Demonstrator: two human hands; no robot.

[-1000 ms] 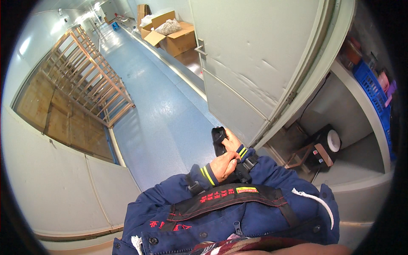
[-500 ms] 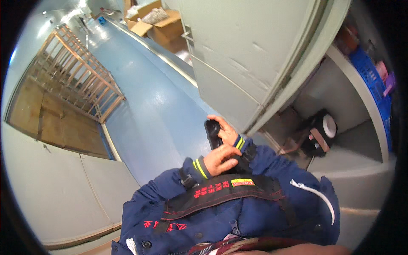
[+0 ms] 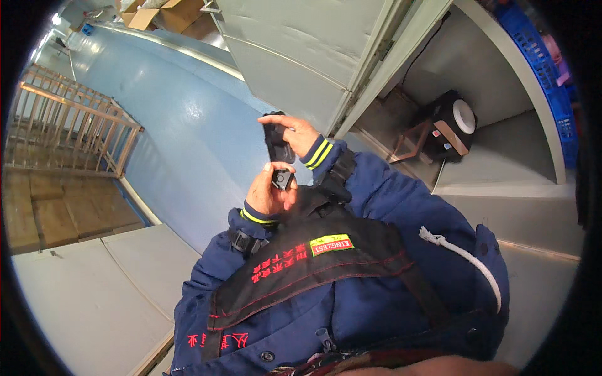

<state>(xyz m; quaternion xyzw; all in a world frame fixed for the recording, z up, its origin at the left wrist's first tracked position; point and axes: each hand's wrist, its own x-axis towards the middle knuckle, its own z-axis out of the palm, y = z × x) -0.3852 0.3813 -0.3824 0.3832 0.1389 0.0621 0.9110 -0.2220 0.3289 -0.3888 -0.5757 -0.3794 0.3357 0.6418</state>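
My right hand (image 3: 296, 135) grips an upright black plastic holder (image 3: 277, 147), fingers over its top end. Just below it, my left hand (image 3: 266, 193) is closed on a small square black device (image 3: 281, 179) with a round part on its face. Both hands are in front of my dark blue jacket and black apron (image 3: 282, 282); black straps with buckles (image 3: 342, 169) are around both sleeves.
A blue-floored corridor (image 3: 169, 94) holds a wooden rack (image 3: 75, 119) at left, beside brown cartons (image 3: 66, 216). An open box (image 3: 160, 12) is beyond a pale door (image 3: 295, 50). At right are a recess with a black appliance (image 3: 448, 128) and a blue crate (image 3: 533, 47).
My hands have risen and moved left in the picture. My left hand has moved off my right wrist area and now shows a small device in its fingers. The view has shifted.
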